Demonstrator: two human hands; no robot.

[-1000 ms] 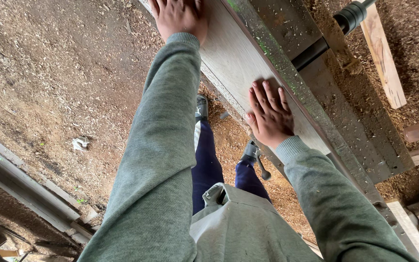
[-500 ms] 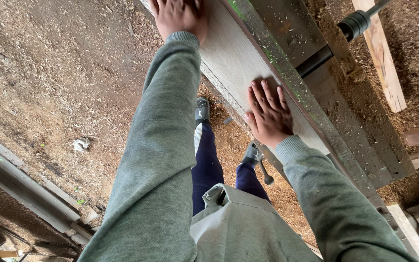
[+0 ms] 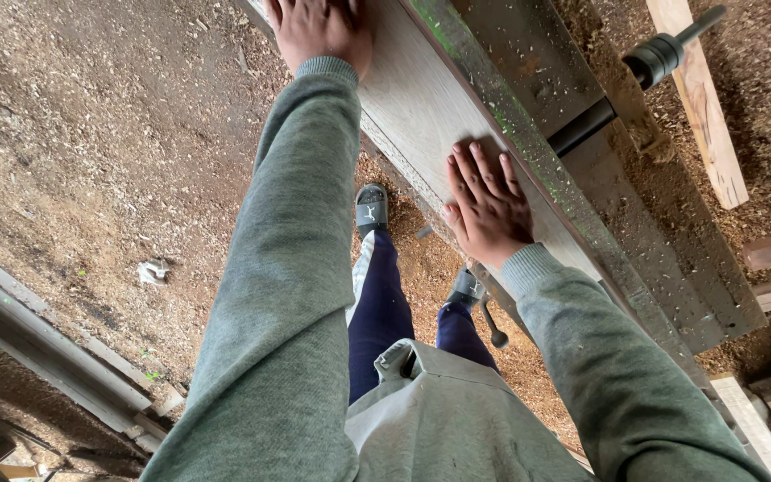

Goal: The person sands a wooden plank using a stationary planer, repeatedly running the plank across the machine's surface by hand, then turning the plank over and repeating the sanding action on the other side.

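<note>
Head view, the only one: both hands lie flat and open on a long pale plank (image 3: 421, 107) that runs from 11 o'clock down to 4 o'clock along the dark, sawdust-strewn bench (image 3: 653, 241). The left hand (image 3: 319, 31) presses on the plank at 12 o'clock with the arm stretched out, the right hand (image 3: 488, 210) rests on it just right of centre, fingers spread, clamped on nothing. My judgement is that the plank is being pushed lengthwise along the bench; the next move calls for even pressure from both palms, keeping the board against the bench's raised edge. A black-handled rod (image 3: 662, 58) sticks out at 1 o'clock. Against the earlier frames the hands sit in the same places, while that handle has shifted up and right.
</note>
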